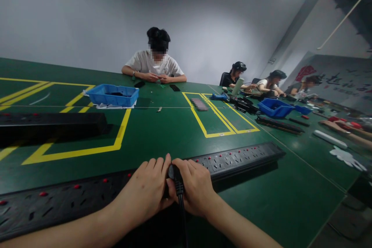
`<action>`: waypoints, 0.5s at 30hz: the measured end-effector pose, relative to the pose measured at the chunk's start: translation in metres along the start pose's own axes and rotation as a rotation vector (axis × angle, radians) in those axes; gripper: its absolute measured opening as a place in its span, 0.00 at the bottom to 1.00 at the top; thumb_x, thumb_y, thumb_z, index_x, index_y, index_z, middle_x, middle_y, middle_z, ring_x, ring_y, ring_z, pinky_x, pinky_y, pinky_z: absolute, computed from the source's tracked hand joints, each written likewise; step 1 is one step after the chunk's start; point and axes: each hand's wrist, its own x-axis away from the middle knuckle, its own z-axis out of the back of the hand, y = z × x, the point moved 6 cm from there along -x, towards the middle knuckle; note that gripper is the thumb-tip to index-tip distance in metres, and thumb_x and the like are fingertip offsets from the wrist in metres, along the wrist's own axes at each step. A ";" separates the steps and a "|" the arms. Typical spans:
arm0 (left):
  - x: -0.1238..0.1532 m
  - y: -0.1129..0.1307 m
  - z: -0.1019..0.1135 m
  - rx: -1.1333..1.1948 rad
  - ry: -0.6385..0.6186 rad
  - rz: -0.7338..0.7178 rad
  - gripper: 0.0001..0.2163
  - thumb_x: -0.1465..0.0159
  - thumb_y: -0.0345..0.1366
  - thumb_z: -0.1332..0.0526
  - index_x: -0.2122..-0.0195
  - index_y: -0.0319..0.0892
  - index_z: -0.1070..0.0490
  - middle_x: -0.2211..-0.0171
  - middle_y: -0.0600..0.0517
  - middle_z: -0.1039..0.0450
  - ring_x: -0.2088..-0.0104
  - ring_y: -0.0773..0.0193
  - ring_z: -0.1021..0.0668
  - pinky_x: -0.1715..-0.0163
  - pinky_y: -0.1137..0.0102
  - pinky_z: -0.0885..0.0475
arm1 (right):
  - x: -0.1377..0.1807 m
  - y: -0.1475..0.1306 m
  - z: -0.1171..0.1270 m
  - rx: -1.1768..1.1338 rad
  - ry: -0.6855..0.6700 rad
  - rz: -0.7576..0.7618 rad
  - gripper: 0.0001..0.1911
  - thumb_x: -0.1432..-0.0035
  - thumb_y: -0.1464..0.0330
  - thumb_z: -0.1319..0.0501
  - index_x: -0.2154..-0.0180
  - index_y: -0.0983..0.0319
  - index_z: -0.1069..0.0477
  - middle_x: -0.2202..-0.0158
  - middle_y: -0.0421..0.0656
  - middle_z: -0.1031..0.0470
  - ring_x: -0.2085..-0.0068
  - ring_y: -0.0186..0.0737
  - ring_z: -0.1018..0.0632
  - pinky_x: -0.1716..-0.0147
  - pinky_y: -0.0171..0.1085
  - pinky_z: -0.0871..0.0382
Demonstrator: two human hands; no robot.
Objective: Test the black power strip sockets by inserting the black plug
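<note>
A long black power strip (238, 157) with red switches lies across the green table (162, 131) in front of me. My left hand (145, 192) and my right hand (196, 186) meet over its middle, fingers curled. Between them sits a black plug (175, 176) whose cable (183, 221) runs down toward me. Both hands press around the plug at a socket of the strip; the socket itself is hidden under the fingers.
A second black strip (49, 124) lies at far left. A blue tray (112, 95) sits inside yellow floor-tape marks (119, 139). A person in white (154, 66) sits opposite. Other people, another blue tray (274, 107) and tools crowd the right side.
</note>
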 end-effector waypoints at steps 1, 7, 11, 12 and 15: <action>0.000 0.000 -0.001 0.003 -0.004 0.001 0.29 0.46 0.40 0.49 0.45 0.28 0.45 0.58 0.39 0.33 0.63 0.53 0.31 0.63 0.60 0.37 | 0.000 0.001 -0.001 -0.001 -0.003 0.002 0.21 0.50 0.68 0.48 0.52 0.65 0.42 0.62 0.48 0.32 0.64 0.42 0.31 0.65 0.38 0.37; 0.000 0.000 -0.002 -0.024 0.007 0.003 0.29 0.45 0.40 0.51 0.44 0.28 0.46 0.57 0.38 0.33 0.63 0.53 0.32 0.62 0.59 0.38 | 0.002 0.001 -0.001 -0.016 -0.023 -0.002 0.24 0.50 0.68 0.47 0.50 0.64 0.43 0.61 0.48 0.32 0.63 0.43 0.31 0.64 0.40 0.37; 0.000 0.000 -0.002 -0.045 0.009 -0.001 0.29 0.45 0.42 0.50 0.44 0.29 0.45 0.59 0.39 0.33 0.64 0.53 0.32 0.63 0.60 0.38 | 0.001 0.000 0.001 -0.010 -0.005 -0.015 0.21 0.48 0.68 0.48 0.51 0.64 0.42 0.62 0.47 0.31 0.64 0.42 0.31 0.64 0.39 0.37; 0.000 0.000 -0.002 -0.044 0.015 0.000 0.30 0.45 0.42 0.50 0.44 0.29 0.45 0.59 0.39 0.33 0.64 0.53 0.32 0.63 0.60 0.38 | 0.001 -0.001 0.001 -0.008 0.001 -0.016 0.21 0.48 0.67 0.48 0.51 0.64 0.42 0.62 0.47 0.31 0.64 0.42 0.31 0.64 0.39 0.37; 0.000 -0.001 -0.001 -0.024 0.045 0.000 0.29 0.44 0.43 0.51 0.45 0.27 0.45 0.60 0.38 0.32 0.65 0.53 0.32 0.64 0.60 0.38 | 0.000 -0.003 0.003 -0.001 0.024 -0.014 0.20 0.47 0.67 0.48 0.52 0.64 0.41 0.62 0.47 0.31 0.63 0.41 0.30 0.63 0.38 0.37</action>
